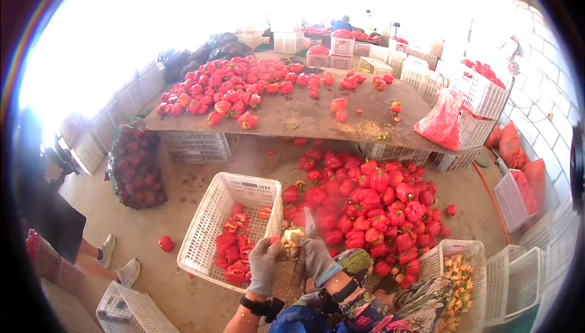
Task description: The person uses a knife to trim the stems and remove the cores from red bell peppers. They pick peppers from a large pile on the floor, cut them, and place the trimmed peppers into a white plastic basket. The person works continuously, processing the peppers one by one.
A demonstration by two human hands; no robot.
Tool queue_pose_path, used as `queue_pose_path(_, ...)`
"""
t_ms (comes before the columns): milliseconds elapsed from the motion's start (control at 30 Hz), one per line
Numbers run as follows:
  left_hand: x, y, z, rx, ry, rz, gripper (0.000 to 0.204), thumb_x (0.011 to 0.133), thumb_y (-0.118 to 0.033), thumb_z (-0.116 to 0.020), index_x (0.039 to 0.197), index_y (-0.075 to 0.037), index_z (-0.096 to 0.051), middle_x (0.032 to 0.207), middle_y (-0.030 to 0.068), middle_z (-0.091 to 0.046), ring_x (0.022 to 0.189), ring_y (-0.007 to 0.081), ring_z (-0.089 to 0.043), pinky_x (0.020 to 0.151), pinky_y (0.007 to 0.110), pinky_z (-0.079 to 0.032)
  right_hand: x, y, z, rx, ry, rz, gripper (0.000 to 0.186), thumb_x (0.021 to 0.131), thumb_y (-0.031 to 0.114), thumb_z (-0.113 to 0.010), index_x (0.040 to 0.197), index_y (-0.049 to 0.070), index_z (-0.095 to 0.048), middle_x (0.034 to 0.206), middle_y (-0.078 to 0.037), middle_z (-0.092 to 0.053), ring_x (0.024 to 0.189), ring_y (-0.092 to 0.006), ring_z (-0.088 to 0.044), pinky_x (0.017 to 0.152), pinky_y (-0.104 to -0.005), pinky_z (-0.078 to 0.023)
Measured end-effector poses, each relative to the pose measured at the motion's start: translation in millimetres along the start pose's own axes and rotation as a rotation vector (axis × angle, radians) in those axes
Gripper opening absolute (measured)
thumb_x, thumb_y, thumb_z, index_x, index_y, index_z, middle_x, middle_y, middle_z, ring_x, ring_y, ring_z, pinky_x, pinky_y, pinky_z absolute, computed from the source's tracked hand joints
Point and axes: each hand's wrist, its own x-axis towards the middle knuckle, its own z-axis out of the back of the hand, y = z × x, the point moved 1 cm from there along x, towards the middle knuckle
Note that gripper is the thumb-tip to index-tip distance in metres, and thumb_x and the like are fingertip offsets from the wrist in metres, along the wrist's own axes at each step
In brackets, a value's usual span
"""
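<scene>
My left hand (pixel 264 267), in a grey glove, is closed with a small bit of red bell pepper (pixel 274 239) showing at its fingertips. Gripped in my gloved right hand (pixel 318 261) is a knife (pixel 310 222), its pale blade pointing up. A pale yellow pepper core (pixel 292 236) sits between the two hands; which one bears it I cannot tell. Left of my hands stands a white plastic crate (pixel 198 235) with cut red pepper pieces (pixel 230 250) inside. A big heap of whole red bell peppers (pixel 384 202) lies on the ground just beyond my right hand.
At lower right, a crate (pixel 478 249) contains pepper cores (pixel 458 284). Ahead, a low table (pixel 292 116) bears more peppers (pixel 219 86) and a red-filled bag (pixel 442 119). A full net sack (pixel 135 165) and a person's shoes (pixel 128 272) are at left. One pepper (pixel 166 244) lies alone.
</scene>
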Motion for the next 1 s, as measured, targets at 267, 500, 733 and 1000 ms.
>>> queue_pose_path(267,-7,-31,-12,-0.191,0.182,0.09,0.033,0.094,-0.013,-0.055,0.124,0.001,-0.051,0.104,0.0073,-0.063,0.086,0.0124,-0.062,0.073,0.025,-0.051,-17,15,-9,0.081,0.299,0.157,0.032,0.092,0.022,-0.061,0.122,0.009,-0.059,0.091,0.0,-0.065,0.069,-0.0078,-0.058,0.056,-0.0214,-0.044)
queue_pose_path(500,-12,-33,-4,0.059,0.088,-0.029,0.017,0.09,-0.009,-0.063,0.104,0.0,-0.061,0.086,0.0025,-0.063,0.074,0.0072,-0.059,0.065,0.022,-0.05,-2,-6,1,-0.088,0.27,0.116,0.026,0.095,0.029,-0.058,0.114,0.011,-0.06,0.085,0.002,-0.062,0.065,-0.0057,-0.054,0.053,-0.0198,-0.04)
queue_pose_path(733,-8,-17,-16,-0.155,-0.076,0.126,0.01,0.092,-0.01,-0.058,0.099,-0.002,-0.058,0.077,0.0035,-0.06,0.064,0.0094,-0.058,0.059,0.022,-0.049,11,8,-11,-1.147,-0.074,1.053,0.031,0.078,0.006,-0.07,0.107,0.007,-0.058,0.097,-0.007,-0.062,0.081,-0.0157,-0.058,0.07,-0.0312,-0.05)
queue_pose_path(1000,48,41,124,0.539,-0.298,0.145,0.012,0.089,-0.011,-0.062,0.097,-0.002,-0.058,0.071,0.0022,-0.057,0.059,0.0098,-0.054,0.053,0.024,-0.046,-100,137,162,-0.589,-0.701,0.509,0.035,0.09,0.018,-0.064,0.122,0.007,-0.056,0.085,0.002,-0.064,0.066,-0.0027,-0.054,0.051,-0.0178,-0.039)
